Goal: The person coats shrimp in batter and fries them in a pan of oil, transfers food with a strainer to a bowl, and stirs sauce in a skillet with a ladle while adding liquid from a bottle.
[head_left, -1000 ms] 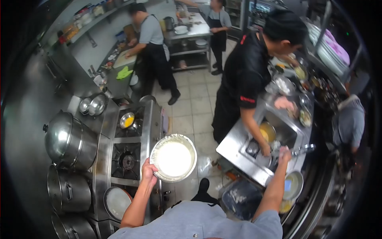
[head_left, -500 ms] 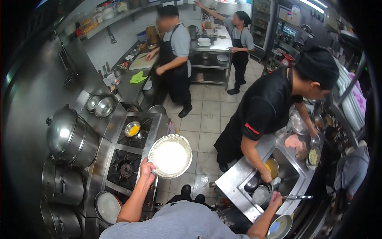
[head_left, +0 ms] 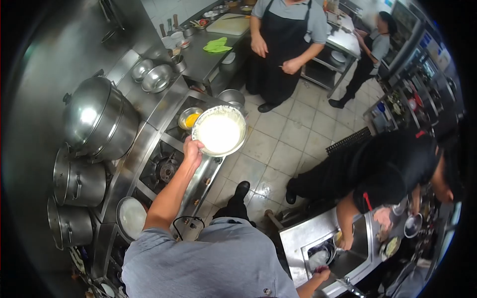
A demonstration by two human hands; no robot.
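Note:
My left hand [head_left: 193, 150] grips the near left rim of a round bowl [head_left: 240, 141], its arm stretched forward. Inside is a bright white mixture [head_left: 218, 131], and smears coat the bowl's inner wall. The bowl is held up beside the front edge of the stove. Just beyond its left side, a small metal bowl with yellow contents [head_left: 190, 119] sits on the far burner. Low on the right, my right hand [head_left: 322, 273] is closed at the sink's near edge; what it holds is too blurred to make out.
Large lidded pot [head_left: 102, 119] and other pots line the left wall. A pan of white contents [head_left: 132, 217] rests at the stove's near end. A co-worker in black [head_left: 382, 169] leans over the sink [head_left: 293, 248], one hand in it. Another co-worker [head_left: 283, 49] stands ahead by the counter.
The view has turned right and down. My left hand has carried the bowl nearer the far burner. My right hand has moved toward the sink's near edge. The co-worker ahead now faces me.

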